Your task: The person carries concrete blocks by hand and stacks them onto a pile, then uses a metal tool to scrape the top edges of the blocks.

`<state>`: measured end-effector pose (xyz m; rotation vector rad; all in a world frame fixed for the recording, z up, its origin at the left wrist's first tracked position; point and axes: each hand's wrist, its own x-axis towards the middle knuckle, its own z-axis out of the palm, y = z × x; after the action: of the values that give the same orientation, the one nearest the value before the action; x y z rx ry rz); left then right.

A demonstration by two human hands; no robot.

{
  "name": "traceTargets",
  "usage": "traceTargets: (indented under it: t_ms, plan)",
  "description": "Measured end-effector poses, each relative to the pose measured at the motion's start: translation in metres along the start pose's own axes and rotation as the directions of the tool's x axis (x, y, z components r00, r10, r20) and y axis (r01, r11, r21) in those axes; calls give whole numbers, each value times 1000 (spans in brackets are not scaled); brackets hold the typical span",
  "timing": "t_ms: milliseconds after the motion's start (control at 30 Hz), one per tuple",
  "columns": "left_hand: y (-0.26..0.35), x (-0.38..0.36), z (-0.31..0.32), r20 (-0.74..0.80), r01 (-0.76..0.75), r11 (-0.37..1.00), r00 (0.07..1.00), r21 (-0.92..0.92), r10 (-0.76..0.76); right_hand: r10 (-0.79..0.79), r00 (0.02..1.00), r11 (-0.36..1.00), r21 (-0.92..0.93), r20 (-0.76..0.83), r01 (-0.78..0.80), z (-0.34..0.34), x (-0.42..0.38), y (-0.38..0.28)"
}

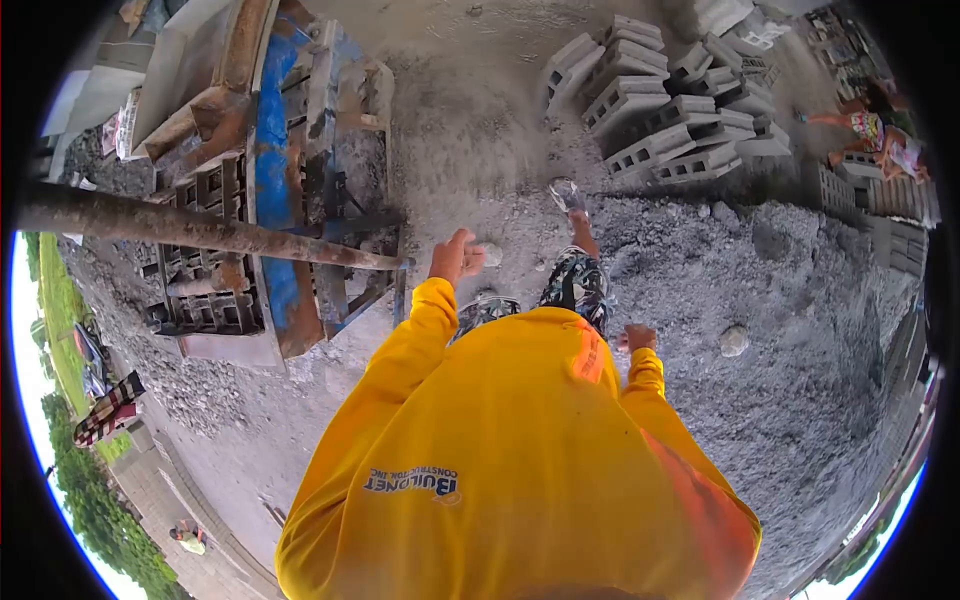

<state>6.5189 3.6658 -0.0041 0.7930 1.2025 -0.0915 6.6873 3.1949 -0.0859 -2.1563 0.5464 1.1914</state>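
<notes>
My left hand (457,257) is in front of the yellow sleeve, its fingers loosely curled with nothing visible in them. Close beside it in view is a pale stone (490,254), apparently on the ground. The fingers of my right hand (637,338) are folded in, and no object shows in them. That hand hangs beside my patterned shorts (576,283), over grey gravel (690,290). One foot (566,196) is stretched forward on the dusty ground.
A blue, rusty machine (275,150) stands at the left, crossed by a long metal pole (200,225). Hollow concrete blocks (650,147) are piled ahead to the right. Another stone (734,341) sits on the gravel. People (880,140) are at the far right; another person (188,538) is lower left.
</notes>
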Motion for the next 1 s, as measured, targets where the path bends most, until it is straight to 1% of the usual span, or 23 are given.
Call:
traceTargets:
  t_ms: [67,100,133,167,200,267,333,400,433,500,567,600,633,667,700,800,833,900,933,967,1000]
  plan:
    - [22,34,38,1,5,994,1000,-107,-5,4,1000,999,-32,-18,-4,-31,44,-63]
    - [33,60,58,-7,5,990,1000,-143,-6,-23,999,982,-188,41,30,-48,71,-99]
    - [38,81,75,-19,21,982,1000,-189,-25,-118,989,944,-300,84,138,-73,94,-131]
    - [54,115,97,-36,9,970,999,-242,-18,-230,962,876,-399,150,271,-93,131,-183]
    - [76,145,119,-55,-30,961,998,-276,16,-312,921,796,-465,232,387,-98,158,-225]
    - [96,190,161,-68,-27,957,998,-289,8,-350,906,818,-392,239,420,-108,164,-250]
    - [128,249,203,-49,-55,935,998,-351,41,-343,937,926,-139,68,350,-108,150,-332]
    - [162,315,238,-18,-46,900,999,-434,43,-344,936,935,-56,78,349,-115,150,-357]
    - [178,347,256,-28,-57,882,998,-467,49,-345,935,938,-13,81,347,-118,149,-359]
    - [207,416,286,-61,-83,839,996,-538,60,-190,978,979,-61,86,195,-120,142,-353]
    - [231,480,315,-109,-85,807,994,-584,26,-150,985,966,-199,83,163,-125,149,-320]
    - [242,506,327,-134,-78,799,991,-597,-3,-207,976,925,-313,67,217,-131,149,-301]
    - [250,532,336,-186,-82,802,982,-591,-37,-185,981,935,-297,60,194,-141,148,-285]
    - [255,555,342,-237,-85,807,969,-584,-69,-231,970,886,-396,73,241,-150,146,-272]
    - [255,573,347,-289,-87,813,952,-576,-103,-273,958,825,-490,93,283,-160,143,-259]
    - [266,585,353,-253,-166,792,967,-588,15,-191,981,874,-448,39,188,-182,139,-232]
    - [263,595,353,-231,-160,767,973,-621,16,-141,990,905,-405,4,130,-186,142,-225]
    - [254,610,352,-182,-145,719,983,-680,25,-173,977,857,-471,121,210,-196,173,-210]
    - [236,609,349,-246,-334,795,940,-507,237,-122,985,876,-452,122,165,-196,176,-214]
    - [216,605,342,-260,-514,800,855,-310,448,-71,990,893,-435,123,118,-192,177,-226]
    - [204,599,343,-284,-554,795,826,-246,487,30,997,936,-353,75,-2,-171,183,-264]
